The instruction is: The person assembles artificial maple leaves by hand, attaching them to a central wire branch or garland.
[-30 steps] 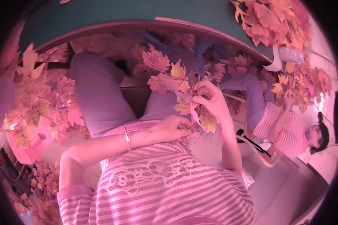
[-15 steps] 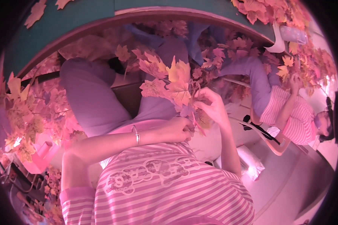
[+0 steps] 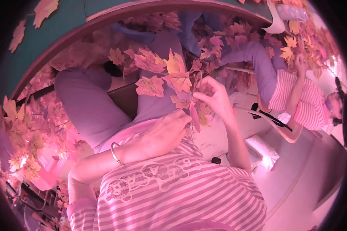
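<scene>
In front of my lap is a spray of artificial maple leaves (image 3: 177, 79), orange, yellow and pink. My right hand (image 3: 213, 96) pinches its thin stem between thumb and bent fingers on the right side. Below, my left hand (image 3: 167, 129) comes across from the left with its back showing and its fingers curled together. Its fingertips lie against or right beside a narrow pink leaf (image 3: 195, 116) hanging at the bottom of the spray. What they hold, if anything, is hidden.
A green tabletop (image 3: 61, 23) with a curved brown edge lies ahead. Leaf branches (image 3: 34, 134) heap up at left. On the right a co-worker in a striped shirt (image 3: 298, 98) sits near more leaves. A shiny plastic package (image 3: 262, 152) lies by my right elbow.
My left hand has moved up and turned, so its back now shows. The right hand keeps its pinch on the spray. The whole view has shifted slightly.
</scene>
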Motion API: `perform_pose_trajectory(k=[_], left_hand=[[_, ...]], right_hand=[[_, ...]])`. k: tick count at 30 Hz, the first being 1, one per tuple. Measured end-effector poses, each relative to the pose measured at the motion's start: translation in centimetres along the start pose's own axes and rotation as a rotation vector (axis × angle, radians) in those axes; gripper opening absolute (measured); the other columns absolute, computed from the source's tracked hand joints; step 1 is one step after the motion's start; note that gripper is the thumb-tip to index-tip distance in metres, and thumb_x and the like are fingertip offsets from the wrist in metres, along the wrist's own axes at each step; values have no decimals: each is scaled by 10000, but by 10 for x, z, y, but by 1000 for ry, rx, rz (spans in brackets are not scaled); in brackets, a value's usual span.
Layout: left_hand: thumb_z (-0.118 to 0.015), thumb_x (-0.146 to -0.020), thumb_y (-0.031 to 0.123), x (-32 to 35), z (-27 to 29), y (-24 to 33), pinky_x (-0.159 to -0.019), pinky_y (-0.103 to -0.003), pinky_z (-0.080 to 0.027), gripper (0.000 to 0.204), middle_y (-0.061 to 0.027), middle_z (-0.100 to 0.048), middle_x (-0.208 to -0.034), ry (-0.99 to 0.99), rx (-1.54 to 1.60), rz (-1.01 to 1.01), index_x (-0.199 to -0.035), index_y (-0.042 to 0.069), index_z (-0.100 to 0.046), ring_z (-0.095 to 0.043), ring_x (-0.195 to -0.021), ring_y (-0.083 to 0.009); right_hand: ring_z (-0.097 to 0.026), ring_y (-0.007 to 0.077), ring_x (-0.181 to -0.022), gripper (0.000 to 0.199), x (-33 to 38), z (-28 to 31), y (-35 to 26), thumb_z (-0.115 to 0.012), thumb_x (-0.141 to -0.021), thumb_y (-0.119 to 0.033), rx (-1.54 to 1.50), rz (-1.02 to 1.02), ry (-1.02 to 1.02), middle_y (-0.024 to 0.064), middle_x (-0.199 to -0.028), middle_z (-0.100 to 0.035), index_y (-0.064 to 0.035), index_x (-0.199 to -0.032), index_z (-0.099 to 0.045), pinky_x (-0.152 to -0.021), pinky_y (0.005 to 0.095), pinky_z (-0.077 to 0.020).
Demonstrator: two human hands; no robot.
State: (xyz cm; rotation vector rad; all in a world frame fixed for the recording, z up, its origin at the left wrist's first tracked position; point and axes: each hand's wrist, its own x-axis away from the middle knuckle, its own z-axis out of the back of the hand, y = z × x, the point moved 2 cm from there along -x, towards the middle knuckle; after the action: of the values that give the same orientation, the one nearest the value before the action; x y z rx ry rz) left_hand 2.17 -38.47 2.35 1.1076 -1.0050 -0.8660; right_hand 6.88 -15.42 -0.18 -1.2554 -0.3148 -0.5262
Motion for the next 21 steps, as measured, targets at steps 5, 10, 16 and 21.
perform_pose_trajectory(k=[5, 10, 16, 21], left_hand=[[-614, -946, 11, -3, 11, 31, -840, -372, -551, 330, -205, -627, -1096, -42, 306, -80, -1273, -25, -596, -660, -949, -334], [-623, -950, -1, -15, 0, 8, -771, -310, -565, 328, -201, -628, -1153, 314, 113, -25, -1265, -76, -569, -690, -934, -239], [-663, -915, 50, -22, -5, -22, -766, -401, -561, 236, -214, -707, -937, 319, 279, 54, -1118, -60, -615, -724, -868, -345], [-595, -990, 95, -13, -2, -45, -748, -316, -555, 224, -147, -722, -948, 95, 470, 264, -1132, -77, -617, -712, -831, -193]], right_hand=[[-656, 66, -765, 210, -5, -6, -10, -751, -874, 19, -80, 8, 48, 20, -859, -679, -14, -968, -566, -678, 228, -541], [-634, 47, -712, 203, 0, -13, -26, -760, -861, 8, -121, -10, 97, 9, -778, -667, -16, -971, -591, -640, 201, -496], [-602, 31, -701, 201, 8, -22, -31, -765, -865, 8, -120, -17, 113, -11, -768, -650, -26, -959, -590, -658, 189, -475], [-598, 28, -705, 193, 0, -14, -23, -760, -872, 8, -178, 67, 164, -15, -770, -639, -24, -957, -590, -658, 179, -474]])
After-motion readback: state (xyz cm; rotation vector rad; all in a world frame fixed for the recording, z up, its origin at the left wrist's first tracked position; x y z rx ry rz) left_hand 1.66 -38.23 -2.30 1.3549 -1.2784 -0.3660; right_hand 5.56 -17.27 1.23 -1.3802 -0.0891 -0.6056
